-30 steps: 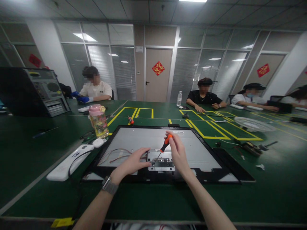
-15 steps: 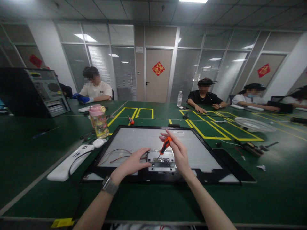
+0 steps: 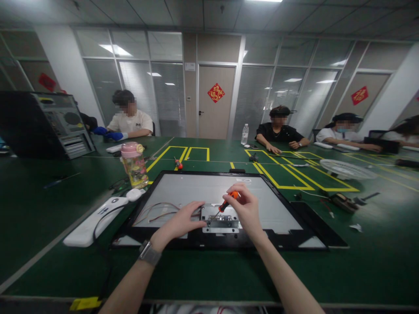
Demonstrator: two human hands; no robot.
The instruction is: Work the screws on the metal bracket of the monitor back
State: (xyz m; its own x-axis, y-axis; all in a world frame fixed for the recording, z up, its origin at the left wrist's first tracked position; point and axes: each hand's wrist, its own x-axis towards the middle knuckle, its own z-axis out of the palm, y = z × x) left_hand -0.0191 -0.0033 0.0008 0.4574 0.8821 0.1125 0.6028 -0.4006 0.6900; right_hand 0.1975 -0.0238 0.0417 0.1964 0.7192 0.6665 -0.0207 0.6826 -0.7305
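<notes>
Tilted over a silver metal bracket (image 3: 221, 230), an orange-and-black screwdriver (image 3: 224, 206) has its tip near the bracket's left part. My right hand (image 3: 248, 209) is closed on the handle, pinching its upper end between thumb and fingers. At the bracket's left edge, my left hand (image 3: 183, 220) grips with thumb and fingertips, steadying it. The bracket lies on a flat display panel (image 3: 278, 209) with a grey back and black frame. Thin coloured wires (image 3: 157, 209) run across the panel to the left hand, which hides part of them.
A pink-lidded bottle (image 3: 133, 168) and a long white power bank-like case (image 3: 94, 222) with a black cable stand left of the panel. A computer case (image 3: 49, 124) is at far left. Small red parts (image 3: 178, 164) lie behind the panel. Co-workers (image 3: 279, 131) sit across the green table.
My right hand has gone from fingers stretched along the screwdriver handle to a curled pinch around its top. The left hand and bracket have stayed put.
</notes>
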